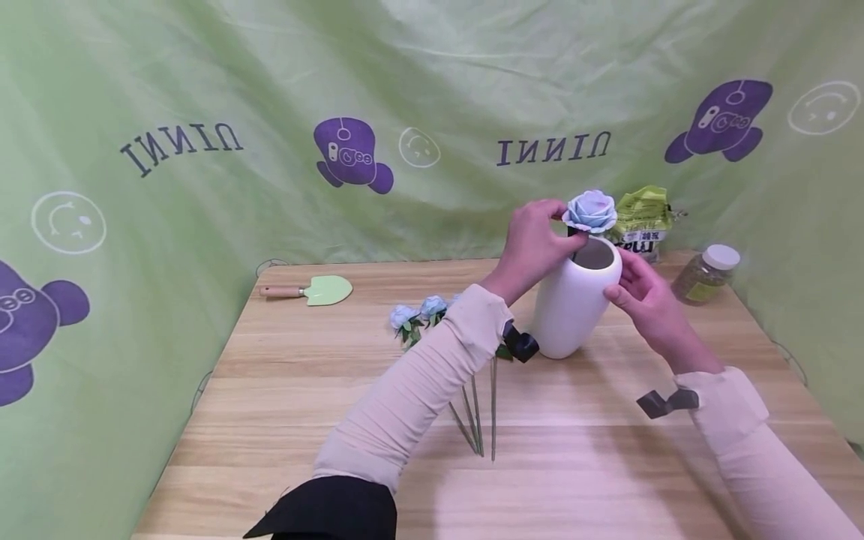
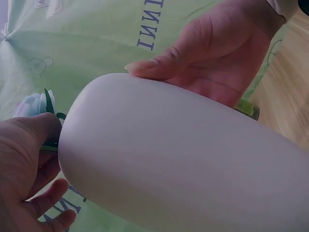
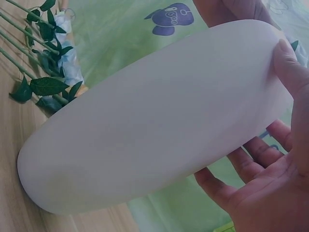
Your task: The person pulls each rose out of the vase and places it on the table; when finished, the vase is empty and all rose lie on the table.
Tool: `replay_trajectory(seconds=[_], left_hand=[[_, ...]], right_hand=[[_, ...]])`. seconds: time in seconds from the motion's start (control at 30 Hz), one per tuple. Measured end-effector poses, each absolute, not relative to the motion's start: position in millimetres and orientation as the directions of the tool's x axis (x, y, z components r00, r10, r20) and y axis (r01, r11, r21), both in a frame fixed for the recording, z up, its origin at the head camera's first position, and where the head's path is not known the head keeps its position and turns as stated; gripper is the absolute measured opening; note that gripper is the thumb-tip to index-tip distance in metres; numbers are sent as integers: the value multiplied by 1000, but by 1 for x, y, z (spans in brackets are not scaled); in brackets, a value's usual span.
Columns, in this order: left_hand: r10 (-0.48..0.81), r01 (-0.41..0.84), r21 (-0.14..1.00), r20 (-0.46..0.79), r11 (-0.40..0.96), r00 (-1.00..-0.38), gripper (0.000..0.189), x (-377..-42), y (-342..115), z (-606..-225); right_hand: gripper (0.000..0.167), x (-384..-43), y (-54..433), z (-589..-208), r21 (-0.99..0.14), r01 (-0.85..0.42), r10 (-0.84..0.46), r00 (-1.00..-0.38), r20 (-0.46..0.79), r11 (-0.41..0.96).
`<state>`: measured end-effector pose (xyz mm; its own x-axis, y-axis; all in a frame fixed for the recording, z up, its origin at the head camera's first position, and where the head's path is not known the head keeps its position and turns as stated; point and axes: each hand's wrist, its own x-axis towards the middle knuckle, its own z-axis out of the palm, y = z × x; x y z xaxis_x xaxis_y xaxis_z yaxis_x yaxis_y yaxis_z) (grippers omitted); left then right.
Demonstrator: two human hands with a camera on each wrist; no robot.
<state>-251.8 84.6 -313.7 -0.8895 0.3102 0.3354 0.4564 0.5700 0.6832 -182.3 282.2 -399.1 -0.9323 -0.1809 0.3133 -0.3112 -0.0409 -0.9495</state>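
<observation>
A pale blue rose (image 1: 591,211) stands at the mouth of a tall white vase (image 1: 572,311), its bloom above the rim. My left hand (image 1: 535,244) pinches the rose just under the bloom; in the left wrist view, green leaves show beside the fingers. The lower stem is hidden by the vase. My right hand (image 1: 653,306) holds the vase near its top, thumb on the near side and fingers round the far right side. In the right wrist view the vase (image 3: 154,116) fills the middle, with its base on the wooden table.
Several more blue roses (image 1: 403,316) lie on the table (image 1: 304,420), partly behind my left sleeve, stems toward me. A small green trowel (image 1: 328,290) lies at the back left. Behind the vase stand a green bag (image 1: 641,214) and a jar with a white lid (image 1: 705,275).
</observation>
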Motion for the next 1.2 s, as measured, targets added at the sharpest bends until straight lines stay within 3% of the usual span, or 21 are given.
replay_trajectory(seconds=[0.2, 0.6, 1.2], left_hand=[[309, 491, 716, 383, 497, -871, 38, -247, 83, -308], [207, 458, 879, 428, 130, -880, 34, -237, 73, -276], [0, 393, 909, 397, -141, -918, 29, -238, 59, -271]], right_hand=[[55, -183, 281, -399, -946, -321, -183, -928, 325, -52], [56, -184, 283, -400, -949, -314, -177, -933, 313, -26], [57, -182, 283, -401, -942, -332, -170, -927, 334, -42]])
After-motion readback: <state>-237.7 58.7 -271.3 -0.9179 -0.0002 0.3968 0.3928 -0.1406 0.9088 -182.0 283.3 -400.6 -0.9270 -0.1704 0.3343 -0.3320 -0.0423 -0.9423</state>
